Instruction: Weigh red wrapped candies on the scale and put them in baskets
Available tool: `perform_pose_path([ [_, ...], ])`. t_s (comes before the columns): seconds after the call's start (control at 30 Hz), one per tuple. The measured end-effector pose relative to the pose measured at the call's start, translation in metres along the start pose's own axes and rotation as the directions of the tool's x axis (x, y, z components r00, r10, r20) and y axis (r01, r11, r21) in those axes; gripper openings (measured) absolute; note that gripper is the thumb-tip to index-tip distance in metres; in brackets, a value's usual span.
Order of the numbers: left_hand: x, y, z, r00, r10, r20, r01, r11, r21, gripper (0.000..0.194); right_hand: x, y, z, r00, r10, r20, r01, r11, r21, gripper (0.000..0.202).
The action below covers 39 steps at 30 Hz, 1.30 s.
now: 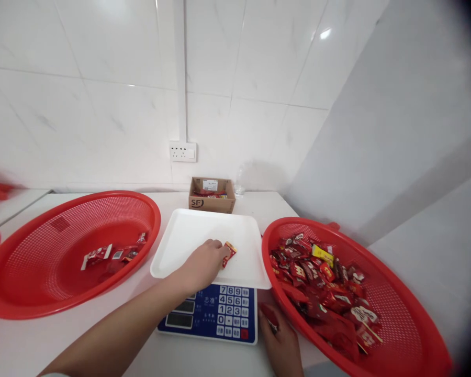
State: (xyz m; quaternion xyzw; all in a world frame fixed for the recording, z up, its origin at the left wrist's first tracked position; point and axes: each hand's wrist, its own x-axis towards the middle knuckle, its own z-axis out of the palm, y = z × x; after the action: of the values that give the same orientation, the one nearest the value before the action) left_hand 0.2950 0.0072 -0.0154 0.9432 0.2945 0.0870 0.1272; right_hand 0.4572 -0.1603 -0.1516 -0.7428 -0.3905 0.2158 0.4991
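- Here's my left hand (207,260) over the white tray (192,230) at the centre of the frame, fingers pinched on a red-and-yellow packet (229,255); whether that packet touches the tray, I can't tell.
- And my right hand (282,343), low and right of centre, curls round a dark red packet (270,316) — just beside the scale's right edge.
- The scale (199,325) sits under the tray, its blue panel showing number keys and grey displays at bottom centre.
- Over on the right, a big red basket (400,293) tilts across the frame, loaded with wrapped pieces, mostly red — and one bright yellow packet (322,255) stands out on top.
- On the left side, another red basket (31,254) holds just a few packets near its right wall.
- Behind the tray, a small cardboard box (220,204) with more red packets inside stands on the white table (204,361).
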Motion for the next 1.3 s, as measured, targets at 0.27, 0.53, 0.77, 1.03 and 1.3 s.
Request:
perform_pose_path([
  [0.27,-0.006,-0.001,-0.002,0.997,-0.082,-0.009,0.083,0.996,0.028,0.019,0.002,0.008,-0.001,0.999,0.034,-0.026,-0.035,0.999,-0.040,0.037],
  [0.53,-0.029,-0.011,-0.024,0.967,-0.187,-0.173,0.193,0.981,0.018,0.018,0.003,0.010,-0.005,0.998,0.052,0.039,-0.049,0.996,-0.071,0.037],
  [0.77,-0.101,-0.076,-0.057,0.748,-0.485,-0.452,0.553,0.833,0.020,0.021,0.004,0.012,-0.003,0.997,0.077,0.013,-0.076,0.996,-0.040,0.040],
  [1.03,-0.114,-0.031,-0.026,0.830,-0.270,-0.487,0.206,0.961,-0.182,0.022,-0.011,0.004,0.000,0.982,0.044,-0.186,-0.052,0.998,-0.043,0.042],
  [1.3,-0.094,0.045,0.029,0.993,0.112,-0.044,-0.117,0.798,-0.591,0.035,-0.068,-0.049,0.018,0.984,-0.167,-0.060,0.176,0.963,0.203,0.043],
])
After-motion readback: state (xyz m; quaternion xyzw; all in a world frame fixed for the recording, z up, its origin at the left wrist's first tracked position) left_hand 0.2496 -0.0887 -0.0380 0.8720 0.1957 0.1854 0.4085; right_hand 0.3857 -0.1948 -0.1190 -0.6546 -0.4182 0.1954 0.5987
